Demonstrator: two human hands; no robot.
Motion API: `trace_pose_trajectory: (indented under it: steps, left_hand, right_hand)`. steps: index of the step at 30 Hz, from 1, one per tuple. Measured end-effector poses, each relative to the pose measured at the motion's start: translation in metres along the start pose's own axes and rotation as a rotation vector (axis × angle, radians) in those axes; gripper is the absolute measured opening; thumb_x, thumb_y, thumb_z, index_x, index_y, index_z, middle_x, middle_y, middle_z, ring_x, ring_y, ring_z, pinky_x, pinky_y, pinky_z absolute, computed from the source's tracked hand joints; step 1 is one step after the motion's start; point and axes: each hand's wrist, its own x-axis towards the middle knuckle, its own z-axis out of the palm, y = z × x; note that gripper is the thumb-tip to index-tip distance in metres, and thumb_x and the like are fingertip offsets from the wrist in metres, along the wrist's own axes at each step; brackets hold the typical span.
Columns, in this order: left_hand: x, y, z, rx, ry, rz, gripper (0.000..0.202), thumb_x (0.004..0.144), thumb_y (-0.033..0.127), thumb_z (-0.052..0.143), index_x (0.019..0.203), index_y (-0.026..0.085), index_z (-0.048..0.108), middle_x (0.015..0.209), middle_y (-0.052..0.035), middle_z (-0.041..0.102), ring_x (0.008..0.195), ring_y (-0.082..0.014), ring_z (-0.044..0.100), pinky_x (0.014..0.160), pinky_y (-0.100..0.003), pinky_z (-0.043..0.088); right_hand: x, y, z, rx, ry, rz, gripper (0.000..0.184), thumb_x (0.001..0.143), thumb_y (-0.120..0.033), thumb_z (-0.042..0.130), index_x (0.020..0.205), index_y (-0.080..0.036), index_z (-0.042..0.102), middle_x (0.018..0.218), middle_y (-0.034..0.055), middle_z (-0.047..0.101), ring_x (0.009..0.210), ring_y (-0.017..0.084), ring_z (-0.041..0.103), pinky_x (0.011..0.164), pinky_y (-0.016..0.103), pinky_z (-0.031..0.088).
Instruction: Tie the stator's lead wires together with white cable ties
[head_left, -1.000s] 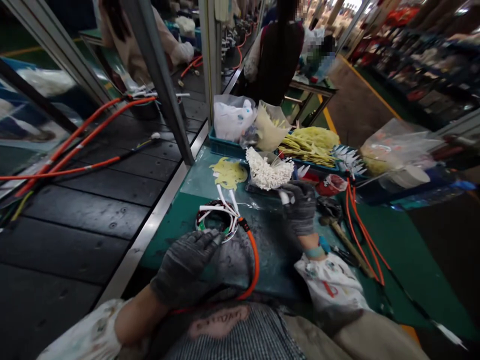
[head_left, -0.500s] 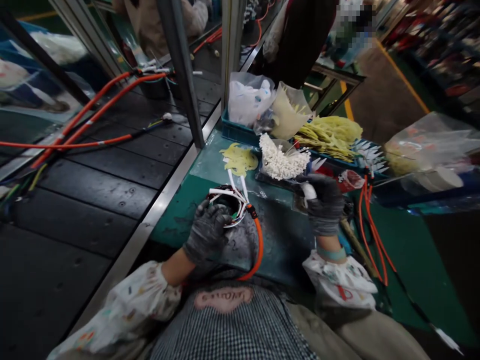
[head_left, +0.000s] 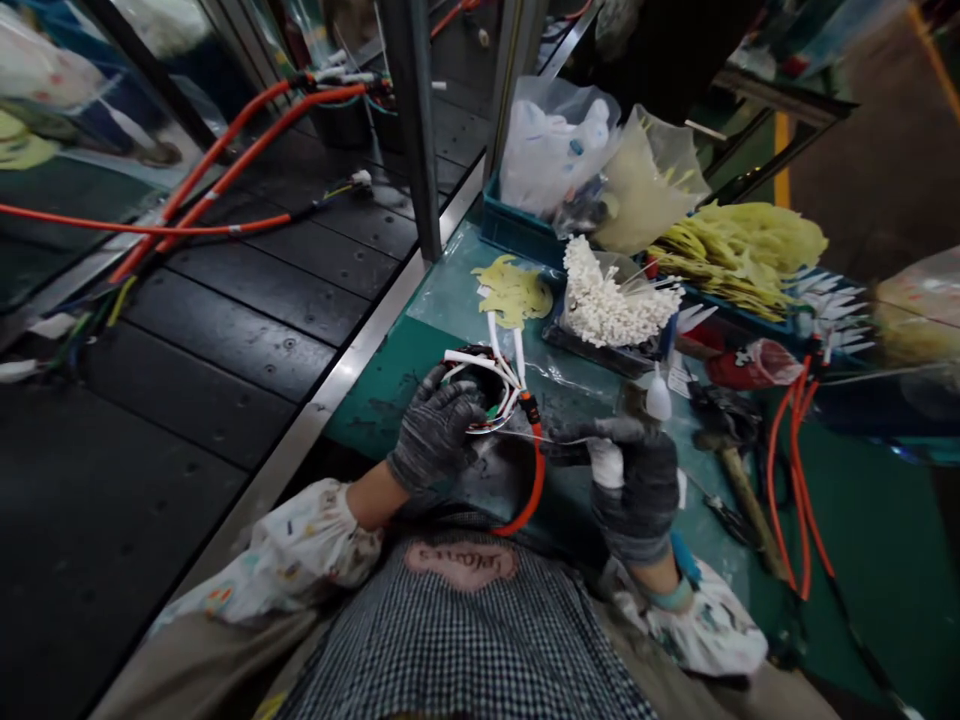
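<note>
My left hand (head_left: 439, 425), in a grey-black glove, rests curled over the near left rim of a ring-shaped wire winding (head_left: 491, 378), holding it. Several white-sleeved leads (head_left: 504, 345) come off the ring, as does an orange cable (head_left: 537, 470) that curves toward my apron. My right hand (head_left: 634, 485), gloved too, is closed to the right of the ring. A thin pale strand (head_left: 555, 440) runs from the ring's near edge to its fingers; whether it is thread or wire I cannot tell. Behind the ring lies a yellow cut-out sheet (head_left: 514, 290), touching the sleeved leads.
A bundle of white knob-ended strands (head_left: 615, 300) lies behind my right hand, beside a small white dropper-shaped piece (head_left: 658, 397). A blue bin (head_left: 517, 220) holds bags. A red cup (head_left: 754, 365), a hammer (head_left: 750, 500) and orange cables (head_left: 799, 480) lie right. A dark slatted conveyor (head_left: 247, 350) runs left.
My right hand has come down and nearer, away from the white piece, and the strand now stretches between it and the ring. My left hand stays on the ring. The view has shifted.
</note>
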Motion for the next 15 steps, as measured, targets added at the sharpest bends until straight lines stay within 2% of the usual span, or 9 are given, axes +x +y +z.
trace_pose_trajectory:
  steps: [2, 5, 7, 8, 11, 13, 15]
  left_hand:
    - [0.0, -0.001, 0.002, -0.007, 0.027, 0.007, 0.016, 0.104, 0.042, 0.069, 0.102, 0.026, 0.071, 0.12, -0.0048, 0.083, 0.134, -0.0291, 0.074, 0.139, -0.062, 0.042]
    - [0.0, -0.005, 0.004, -0.028, 0.097, 0.069, 0.016, 0.104, 0.04, 0.067, 0.105, 0.025, 0.072, 0.114, -0.0042, 0.084, 0.126, -0.0284, 0.077, 0.14, -0.064, 0.04]
    - [0.001, -0.009, 0.004, -0.056, 0.093, 0.108, 0.015, 0.104, 0.037, 0.067, 0.108, 0.025, 0.073, 0.113, -0.0039, 0.084, 0.125, -0.0269, 0.078, 0.139, -0.061, 0.042]
    - [0.002, -0.012, 0.003, -0.074, 0.086, 0.124, 0.014, 0.104, 0.037, 0.067, 0.108, 0.025, 0.074, 0.113, -0.0039, 0.085, 0.124, -0.0261, 0.079, 0.138, -0.059, 0.044]
    - [0.006, -0.016, 0.001, -0.128, 0.107, 0.155, 0.016, 0.102, 0.04, 0.069, 0.108, 0.026, 0.077, 0.117, -0.0044, 0.086, 0.123, -0.0248, 0.08, 0.135, -0.056, 0.049]
    - [0.009, -0.016, 0.0, -0.148, 0.129, 0.153, 0.016, 0.102, 0.038, 0.069, 0.108, 0.027, 0.079, 0.119, -0.0033, 0.087, 0.123, -0.0246, 0.081, 0.135, -0.058, 0.047]
    - [0.012, -0.013, -0.001, -0.166, 0.131, 0.15, 0.015, 0.101, 0.035, 0.07, 0.109, 0.029, 0.081, 0.122, -0.0025, 0.088, 0.124, -0.0247, 0.081, 0.137, -0.059, 0.045]
  right_hand:
    - [-0.014, 0.005, -0.007, 0.039, -0.052, -0.039, 0.012, 0.114, -0.035, 0.065, 0.106, -0.031, 0.073, 0.086, 0.002, 0.086, 0.07, 0.024, 0.083, 0.062, 0.037, 0.069]
    - [-0.031, 0.014, -0.013, 0.199, -0.336, -0.13, 0.017, 0.113, -0.031, 0.064, 0.121, -0.033, 0.078, 0.104, 0.0042, 0.09, 0.084, 0.026, 0.088, 0.068, 0.038, 0.072]
    - [-0.034, 0.022, -0.004, 0.204, -0.518, -0.15, 0.02, 0.11, -0.034, 0.067, 0.125, -0.034, 0.082, 0.115, 0.0073, 0.089, 0.093, 0.029, 0.088, 0.072, 0.041, 0.073]
    - [-0.033, 0.025, 0.003, 0.169, -0.564, -0.139, 0.02, 0.109, -0.037, 0.07, 0.122, -0.033, 0.084, 0.114, 0.0081, 0.089, 0.093, 0.03, 0.087, 0.073, 0.042, 0.072]
    - [-0.018, 0.036, 0.033, -0.005, -0.533, -0.094, 0.024, 0.109, -0.046, 0.07, 0.117, -0.031, 0.087, 0.104, 0.0083, 0.087, 0.084, 0.026, 0.082, 0.07, 0.038, 0.066]
    - [-0.002, 0.041, 0.051, -0.125, -0.505, -0.104, 0.032, 0.111, -0.051, 0.066, 0.122, -0.028, 0.087, 0.103, 0.0095, 0.087, 0.078, 0.024, 0.079, 0.065, 0.034, 0.06]
    - [0.016, 0.042, 0.066, -0.222, -0.544, -0.094, 0.035, 0.111, -0.052, 0.066, 0.117, -0.026, 0.087, 0.095, 0.0108, 0.085, 0.071, 0.023, 0.074, 0.061, 0.033, 0.054]
